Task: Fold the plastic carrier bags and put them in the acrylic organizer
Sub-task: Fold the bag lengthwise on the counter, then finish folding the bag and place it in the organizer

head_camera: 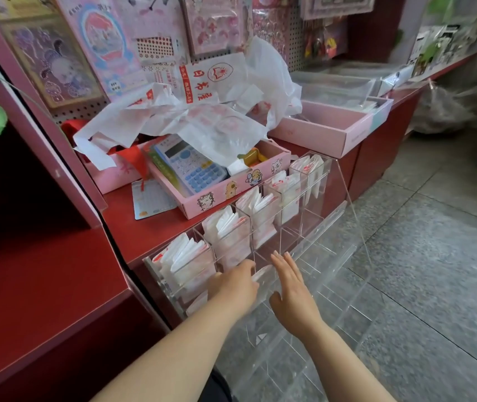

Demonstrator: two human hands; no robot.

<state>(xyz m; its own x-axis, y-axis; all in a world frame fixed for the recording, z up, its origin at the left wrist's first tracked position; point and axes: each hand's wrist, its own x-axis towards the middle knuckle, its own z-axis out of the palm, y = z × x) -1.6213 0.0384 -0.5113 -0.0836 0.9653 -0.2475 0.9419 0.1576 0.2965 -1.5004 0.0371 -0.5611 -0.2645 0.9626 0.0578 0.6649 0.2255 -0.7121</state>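
Red worktop [150, 230], clear acrylic organizer [336, 216] at its front edge, 5 upper slots stuffed with folded white-red bags [228, 224].
Loose bag pile [179, 117] covers pink tray [231, 192], calculator [191, 166] half hidden; left hand [233, 288] curled at lower-row folded bag [262, 278], grip unclear; right hand [292, 288] flat, fingers straight, beside it.
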